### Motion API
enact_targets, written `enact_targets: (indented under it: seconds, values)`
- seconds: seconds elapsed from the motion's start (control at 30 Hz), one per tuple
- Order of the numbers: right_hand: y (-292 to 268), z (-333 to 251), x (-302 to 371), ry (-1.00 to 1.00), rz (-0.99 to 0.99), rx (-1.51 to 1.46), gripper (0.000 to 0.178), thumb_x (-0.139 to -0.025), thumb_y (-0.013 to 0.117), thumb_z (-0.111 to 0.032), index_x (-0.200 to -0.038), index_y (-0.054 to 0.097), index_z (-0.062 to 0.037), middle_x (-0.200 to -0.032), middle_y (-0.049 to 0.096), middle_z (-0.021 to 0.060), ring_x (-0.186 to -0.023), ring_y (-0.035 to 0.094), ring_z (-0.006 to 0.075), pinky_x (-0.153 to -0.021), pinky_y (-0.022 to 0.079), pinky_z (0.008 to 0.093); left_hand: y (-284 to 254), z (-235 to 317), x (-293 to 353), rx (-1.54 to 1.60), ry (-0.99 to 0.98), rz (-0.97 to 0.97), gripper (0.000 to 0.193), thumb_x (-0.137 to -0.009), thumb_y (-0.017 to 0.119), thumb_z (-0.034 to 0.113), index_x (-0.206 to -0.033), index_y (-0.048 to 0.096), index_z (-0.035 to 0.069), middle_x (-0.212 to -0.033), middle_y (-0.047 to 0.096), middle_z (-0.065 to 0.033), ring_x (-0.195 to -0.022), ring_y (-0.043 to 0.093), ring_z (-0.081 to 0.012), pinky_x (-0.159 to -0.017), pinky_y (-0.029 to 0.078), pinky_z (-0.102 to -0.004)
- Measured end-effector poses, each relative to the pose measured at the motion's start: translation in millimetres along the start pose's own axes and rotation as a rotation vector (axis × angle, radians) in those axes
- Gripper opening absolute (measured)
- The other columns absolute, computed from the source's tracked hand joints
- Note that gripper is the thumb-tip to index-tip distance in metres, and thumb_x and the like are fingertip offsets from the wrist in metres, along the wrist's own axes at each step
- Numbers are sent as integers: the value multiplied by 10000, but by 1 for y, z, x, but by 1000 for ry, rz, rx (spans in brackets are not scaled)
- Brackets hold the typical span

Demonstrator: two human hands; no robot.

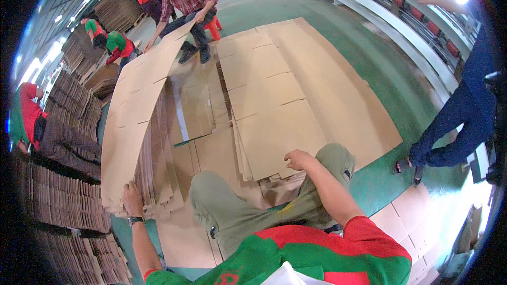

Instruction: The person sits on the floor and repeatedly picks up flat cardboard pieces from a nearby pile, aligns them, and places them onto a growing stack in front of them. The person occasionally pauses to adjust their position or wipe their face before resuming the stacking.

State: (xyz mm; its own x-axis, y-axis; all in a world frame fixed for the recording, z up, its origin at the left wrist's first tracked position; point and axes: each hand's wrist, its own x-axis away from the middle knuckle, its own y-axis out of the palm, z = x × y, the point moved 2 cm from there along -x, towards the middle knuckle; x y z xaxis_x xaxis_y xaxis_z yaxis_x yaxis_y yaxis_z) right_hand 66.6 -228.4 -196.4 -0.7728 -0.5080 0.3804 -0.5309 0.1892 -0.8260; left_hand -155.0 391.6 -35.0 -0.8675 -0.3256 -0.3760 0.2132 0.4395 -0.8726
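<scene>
Tan cardboard (338, 89), one lifted sheet (129, 105), wearer's two hands (133, 199) (299, 160)

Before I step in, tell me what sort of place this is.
Probably a cardboard box factory or packing workshop: tall stacks of flat board at the left, a slotted sheet by the left hand, and a long machine at the upper right.

Wears a short-sleeved shirt (243, 264) in green and red, with a broad red band across the green, red sleeve edges and a red print on the left. Also wears loose olive-green trousers (224, 203) and a dark-strapped watch (135, 220) on the left wrist.
</scene>
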Motion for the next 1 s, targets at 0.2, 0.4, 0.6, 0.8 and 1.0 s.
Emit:
enact_targets:
  seconds: [0.2,0.4,0.6,0.8,1.0]
  values:
    - [-8,-7,11,33,2,-42,403,-819,723,-265,-1198,681,-134,-1169,679,147,-1100,637,335,-943,515,439,-28,62,-11,41,141,21,263,-979,506,196,-1193,572,58,-1068,607,-143,-910,669,-315,-723,567,-422]
    - [-12,-5,12,19,-23,-59,414,-828,717,-265,-1216,672,-131,-1148,686,147,-1097,637,331,-945,514,429,-34,107,-22,97,176,-19,203,-948,514,164,-1107,577,55,-1008,616,-148,-846,668,-325,-709,567,-420]
    - [-13,-8,10,28,-24,-126,423,-830,715,-250,-1225,662,-106,-1090,703,170,-1035,662,338,-933,519,421,-44,131,-29,154,68,82,166,-871,591,161,-984,582,39,-941,609,-152,-837,664,-336,-693,571,-424]
    - [-17,-12,17,3,-4,-146,395,-816,726,-226,-1179,683,-75,-1019,713,194,-982,682,344,-909,528,414,-12,100,-19,56,-50,53,121,-867,570,107,-979,568,59,-928,613,-143,-846,673,-309,-695,572,-401]
    - [-16,-14,15,-32,13,-132,373,-807,735,-221,-1143,699,-65,-1009,713,201,-962,686,355,-890,536,417,38,30,7,-21,-248,-100,123,-910,526,116,-1002,597,75,-977,636,-136,-898,666,-308,-762,557,-427]
